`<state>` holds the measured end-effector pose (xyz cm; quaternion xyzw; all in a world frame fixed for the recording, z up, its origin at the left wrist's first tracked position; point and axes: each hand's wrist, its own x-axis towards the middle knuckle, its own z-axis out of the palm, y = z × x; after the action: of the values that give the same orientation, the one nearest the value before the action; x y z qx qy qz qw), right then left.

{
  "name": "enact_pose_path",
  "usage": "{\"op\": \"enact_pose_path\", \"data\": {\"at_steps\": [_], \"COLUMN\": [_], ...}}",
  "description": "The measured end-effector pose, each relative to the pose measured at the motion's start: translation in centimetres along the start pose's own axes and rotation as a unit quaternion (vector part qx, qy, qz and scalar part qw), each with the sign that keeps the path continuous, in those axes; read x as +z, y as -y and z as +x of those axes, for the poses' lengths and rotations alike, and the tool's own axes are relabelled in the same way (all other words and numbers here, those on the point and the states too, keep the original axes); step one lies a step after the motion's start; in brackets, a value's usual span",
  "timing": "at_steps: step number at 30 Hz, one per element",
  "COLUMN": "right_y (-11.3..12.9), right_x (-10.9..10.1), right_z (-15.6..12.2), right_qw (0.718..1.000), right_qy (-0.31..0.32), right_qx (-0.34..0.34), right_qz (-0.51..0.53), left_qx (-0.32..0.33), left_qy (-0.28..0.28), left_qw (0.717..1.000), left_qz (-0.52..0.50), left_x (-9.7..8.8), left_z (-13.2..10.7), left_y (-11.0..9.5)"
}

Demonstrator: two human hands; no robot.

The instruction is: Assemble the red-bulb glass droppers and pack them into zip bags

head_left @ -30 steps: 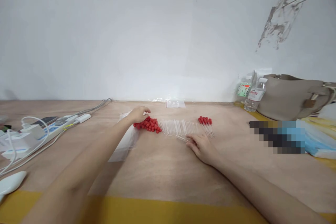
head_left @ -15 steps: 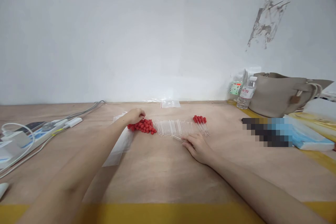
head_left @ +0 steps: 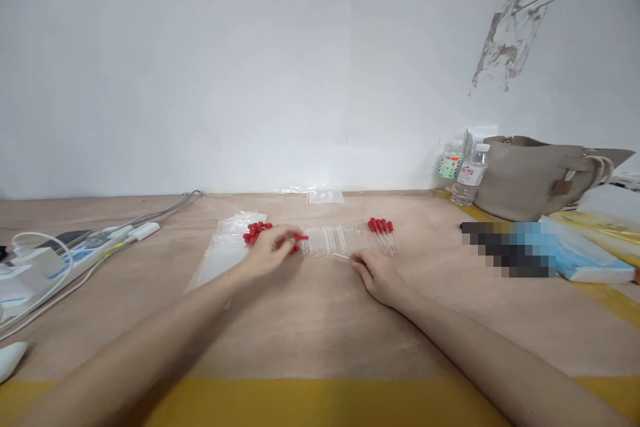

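My left hand (head_left: pixel 270 252) is pinched shut on a small red rubber bulb (head_left: pixel 301 237), held just in front of a heap of red bulbs (head_left: pixel 256 231). My right hand (head_left: pixel 377 273) rests on the wooden table (head_left: pixel 310 320), fingers closed on a thin clear glass tube (head_left: pixel 341 257). A row of clear glass tubes (head_left: pixel 335 241) lies between the hands. Several finished droppers with red bulbs (head_left: pixel 383 232) lie to the right of the row.
Clear plastic bags (head_left: pixel 220 257) lie left of the bulbs, another bag (head_left: pixel 325 197) by the wall. A power strip with chargers and cables (head_left: pixel 75 250) is at the left. Two water bottles (head_left: pixel 463 177), a beige handbag (head_left: pixel 540 177) and a blue packet (head_left: pixel 575 257) are at the right.
My left hand has pulled back from the bulb heap toward the tube row, now pinching one red bulb. My right hand has stayed near the tubes.
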<state>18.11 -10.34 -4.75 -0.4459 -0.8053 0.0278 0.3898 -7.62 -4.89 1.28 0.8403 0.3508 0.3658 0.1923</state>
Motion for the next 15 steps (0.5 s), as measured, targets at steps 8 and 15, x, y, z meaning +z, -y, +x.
{"op": "enact_pose_path", "data": {"at_steps": [8, 15], "right_y": [1.1, 1.8], "right_x": [-0.3, -0.1], "right_z": [0.1, 0.1], "right_qw": [1.000, 0.998], "right_qy": [-0.004, 0.019], "right_qx": [-0.010, -0.037], "right_qz": [0.021, 0.037], "left_qx": [-0.109, -0.063], "left_qy": [0.000, -0.006], "left_qw": [0.990, 0.994], "left_qz": [-0.089, -0.094], "left_x": [5.9, 6.3], "left_z": [-3.1, -3.0], "left_y": [-1.1, -1.0]}}
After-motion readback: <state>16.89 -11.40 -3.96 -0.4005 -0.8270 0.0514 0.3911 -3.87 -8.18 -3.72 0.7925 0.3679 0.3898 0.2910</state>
